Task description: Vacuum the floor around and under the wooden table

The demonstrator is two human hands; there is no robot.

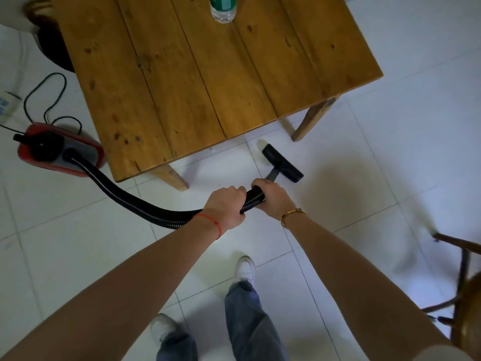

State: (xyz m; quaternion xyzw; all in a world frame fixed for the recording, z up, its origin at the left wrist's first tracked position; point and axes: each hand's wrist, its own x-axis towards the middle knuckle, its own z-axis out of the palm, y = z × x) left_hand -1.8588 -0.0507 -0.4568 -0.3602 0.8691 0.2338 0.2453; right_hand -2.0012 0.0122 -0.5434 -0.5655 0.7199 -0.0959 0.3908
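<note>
Item: vacuum hose (145, 201), black, ribbed, running from the red canister (58, 149) at centre left of the frame to my hands at centre. My left hand (225, 205) has its grip wrapped tight round the hose end; my right hand (273, 198), just beside it, has its grip pressed closed round the collar above the short tube. Item: floor nozzle (283, 162), black, flat on the white tiled floor (390, 157), just below the near edge of the wooden table (197, 82). Obstructions: near-right table leg (311, 121) just upper right of the nozzle; near-left table leg (169, 177) left of it, beside the hose. Item: clear water bottle (223, 9) upright on the surface, top centre. Item: black power cord (49, 100) looped on the floor, upper left, behind the canister. Item: wooden chair (463, 282), lower right edge, part in frame. My white shoes (244, 268) and jeans stand at bottom centre.
</note>
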